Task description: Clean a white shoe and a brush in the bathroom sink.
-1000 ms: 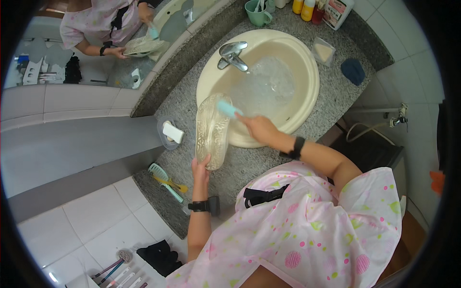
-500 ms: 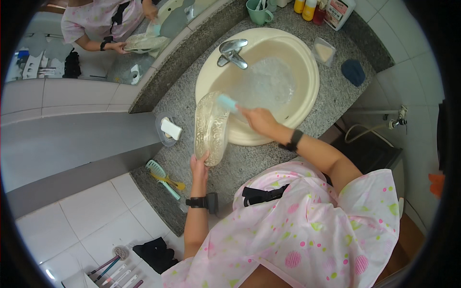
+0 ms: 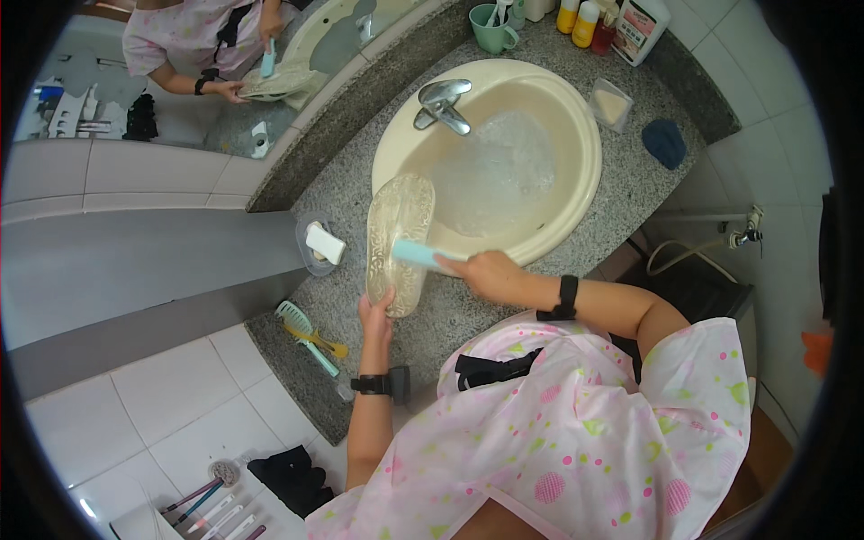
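Observation:
My left hand (image 3: 376, 319) grips the near end of a beige slipper (image 3: 396, 202) with a raised scroll pattern. The slipper slants over the left rim of the cream washbasin (image 3: 583, 193), patterned face up. In my right hand (image 3: 493, 275) is a light blue brush (image 3: 416, 253), laid across the middle of the slipper; its bristles are hidden underneath. Cloudy, foamy water (image 3: 504, 166) stands in the basin. A chrome faucet (image 3: 441, 105) rises from the far left of the rim.
Left of the slipper, a soap bar (image 3: 325, 243) sits in a clear dish. A green hairbrush (image 3: 295, 319) lies near the counter's left end. Behind the basin stand a green cup (image 3: 491, 36) and several bottles (image 3: 585, 24). A dark blue cloth (image 3: 664, 144) lies at right.
My right hand has drawn the brush down along the slipper, from near its far end to its middle. My left hand keeps its hold, and the slipper has hardly moved.

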Available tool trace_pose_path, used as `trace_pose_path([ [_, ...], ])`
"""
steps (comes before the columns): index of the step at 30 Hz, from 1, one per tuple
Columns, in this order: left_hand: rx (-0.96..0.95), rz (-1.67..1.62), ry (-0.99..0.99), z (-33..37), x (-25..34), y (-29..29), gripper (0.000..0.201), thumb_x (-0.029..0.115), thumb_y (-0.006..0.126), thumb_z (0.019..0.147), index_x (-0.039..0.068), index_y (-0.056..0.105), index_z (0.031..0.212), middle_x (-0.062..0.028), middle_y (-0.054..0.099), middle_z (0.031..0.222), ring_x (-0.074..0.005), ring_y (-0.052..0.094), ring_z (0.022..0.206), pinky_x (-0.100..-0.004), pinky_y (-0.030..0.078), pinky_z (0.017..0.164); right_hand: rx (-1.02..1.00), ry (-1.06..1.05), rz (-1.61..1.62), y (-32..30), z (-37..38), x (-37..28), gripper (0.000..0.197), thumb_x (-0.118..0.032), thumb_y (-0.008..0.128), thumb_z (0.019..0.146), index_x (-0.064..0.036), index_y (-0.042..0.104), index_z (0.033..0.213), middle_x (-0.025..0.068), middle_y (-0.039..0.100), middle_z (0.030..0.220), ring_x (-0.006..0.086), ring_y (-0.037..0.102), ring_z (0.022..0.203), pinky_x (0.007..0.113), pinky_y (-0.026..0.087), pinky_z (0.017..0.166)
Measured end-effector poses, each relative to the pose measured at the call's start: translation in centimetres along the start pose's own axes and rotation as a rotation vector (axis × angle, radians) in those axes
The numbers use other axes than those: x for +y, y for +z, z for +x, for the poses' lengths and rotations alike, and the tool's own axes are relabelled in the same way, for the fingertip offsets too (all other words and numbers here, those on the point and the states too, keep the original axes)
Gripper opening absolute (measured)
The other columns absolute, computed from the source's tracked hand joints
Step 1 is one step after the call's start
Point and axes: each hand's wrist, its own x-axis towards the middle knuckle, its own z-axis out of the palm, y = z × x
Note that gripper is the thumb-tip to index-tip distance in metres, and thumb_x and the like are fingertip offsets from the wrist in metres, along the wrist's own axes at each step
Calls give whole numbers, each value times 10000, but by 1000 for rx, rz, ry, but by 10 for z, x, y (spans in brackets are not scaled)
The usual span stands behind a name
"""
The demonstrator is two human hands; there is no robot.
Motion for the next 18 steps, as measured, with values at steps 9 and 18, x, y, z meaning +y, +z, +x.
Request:
trace_pose_path([
  [9, -100, -94, -42, -22, 2, 16, 450, 2, 584, 891, -65, 423, 1306, -176, 583, 1212, -267, 620, 1056, -382, 535, 871, 327, 409, 572, -23, 41, 72, 383, -288, 646, 883, -46, 604, 1178, 196, 660, 856, 288, 659, 751, 362, 499, 677],
  [18, -242, 296, 116, -27, -9, 42, 563, -21, 698, 792, -22, 432, 1287, -130, 583, 1204, -207, 592, 1080, -337, 485, 929, 394, 357, 1094, -24, 75, 37, 590, -277, 841, 700, 32, 537, 1100, 126, 678, 973, 176, 650, 908, 284, 514, 789],
])
